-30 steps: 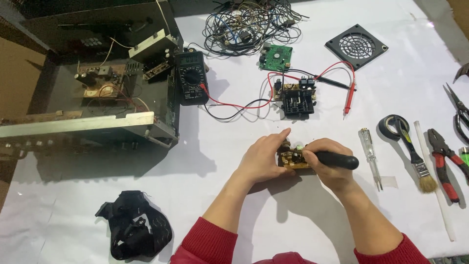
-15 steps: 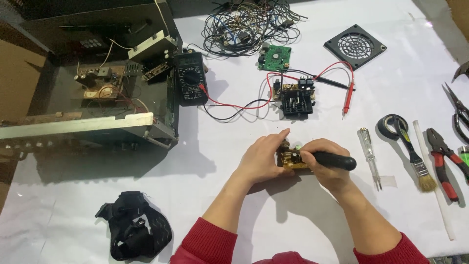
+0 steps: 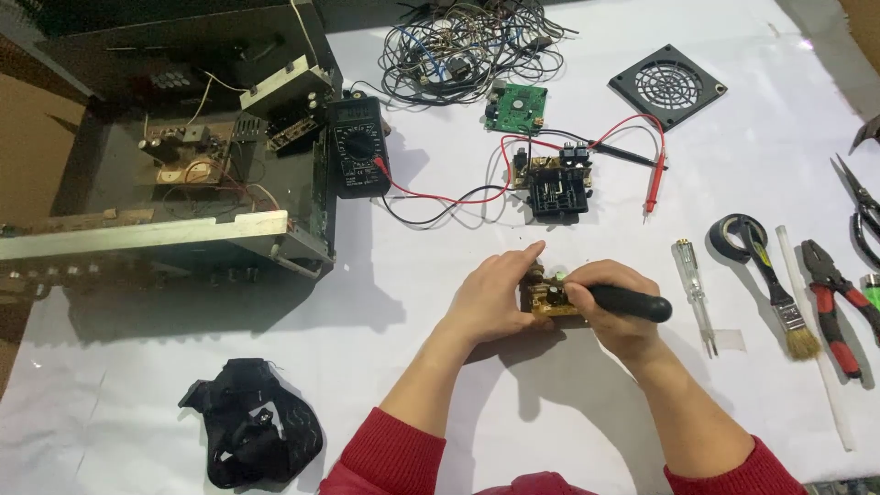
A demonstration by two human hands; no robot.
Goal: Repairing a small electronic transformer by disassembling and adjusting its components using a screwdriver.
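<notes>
Left hand (image 3: 490, 298) fingers grip small brown circuit board (image 3: 548, 300) | right hand (image 3: 612, 307) fingers closed on black-handled tool (image 3: 631, 303)

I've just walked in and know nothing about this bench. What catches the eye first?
At the centre, the left hand steadies a small yellow-brown circuit board while the right hand holds a black-handled tool to it. On the left sits an opened dark metal electronics chassis; a black multimeter with red and black leads lies beside it.

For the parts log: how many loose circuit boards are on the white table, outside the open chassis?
3. A small green board below the wire tangle; a black-topped board by the red probe leads; a brown board between the left hand and right hand. More may hide under the wires.
</notes>
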